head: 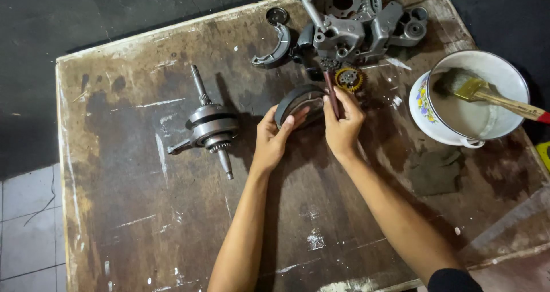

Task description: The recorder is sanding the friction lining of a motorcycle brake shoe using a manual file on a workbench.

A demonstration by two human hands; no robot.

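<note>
- Curved brake shoe (298,100), dark and arc-shaped, held just above the worktop (172,223) near its far middle, between both hands.
- Left hand (274,138) cupped under the shoe's near edge, fingers (295,120) curled up against its inner curve, thumb on the outer face.
- Right hand (344,126) closed around a slim reddish-brown tool handle (331,100), fingers pressed together on it, tip set against the shoe's right end; the exact contact point hidden by the hand.
- Just beyond the tool: small brass-coloured gear (349,79), and behind it a grey engine casing (361,26).
- Second brake shoe (278,46) lying left of the casing, apart from the held one.
- Crankshaft (211,126) resting on the worktop, well to the left of the hands.
- White enamel bowl (478,94) of murky liquid to the right, with a paintbrush (492,97) leaning over its rim.
- Likely risks: tool slipping off the curved edge toward the left palm, since the shoe is steadied only by hand; shoe twisting free and dropping onto the gear; a wide right-elbow swing nudging the brush handle and tipping the bowl.
</note>
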